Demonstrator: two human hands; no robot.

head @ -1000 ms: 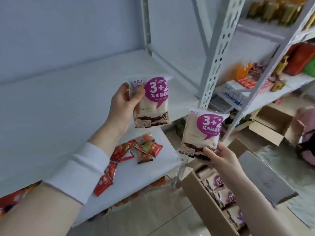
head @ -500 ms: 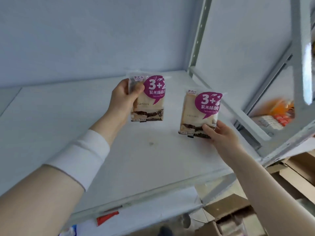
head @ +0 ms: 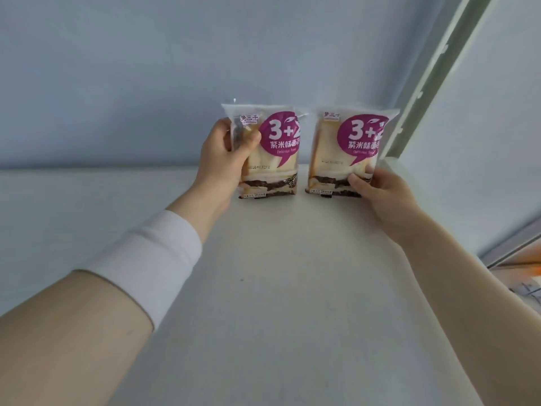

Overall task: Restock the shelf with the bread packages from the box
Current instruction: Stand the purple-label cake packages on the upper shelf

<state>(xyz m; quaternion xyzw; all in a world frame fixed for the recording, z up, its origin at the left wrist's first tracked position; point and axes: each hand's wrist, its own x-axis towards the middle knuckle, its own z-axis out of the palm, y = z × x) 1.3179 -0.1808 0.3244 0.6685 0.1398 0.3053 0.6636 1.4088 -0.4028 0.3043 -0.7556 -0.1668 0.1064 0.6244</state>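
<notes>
Two bread packages with purple "3+2" labels stand upright side by side at the back of the white shelf [head: 263,288], near the wall. My left hand [head: 225,159] grips the left bread package [head: 278,153] by its upper left side, thumb across the front. My right hand [head: 380,194] pinches the right bread package [head: 351,148] at its lower right corner. The bottoms of both packages look level with the shelf surface. The box is out of view.
A grey perforated shelf upright [head: 433,77] rises just right of the right package. The pale wall [head: 205,68] closes off the back. At the far right edge a lower shelf with orange items [head: 527,268] shows. A white cuff [head: 146,265] covers my left forearm.
Both hands have carried the packages from over the box up and back to the rear of the shelf. The packages now stand close together and upright. The view has tilted up.
</notes>
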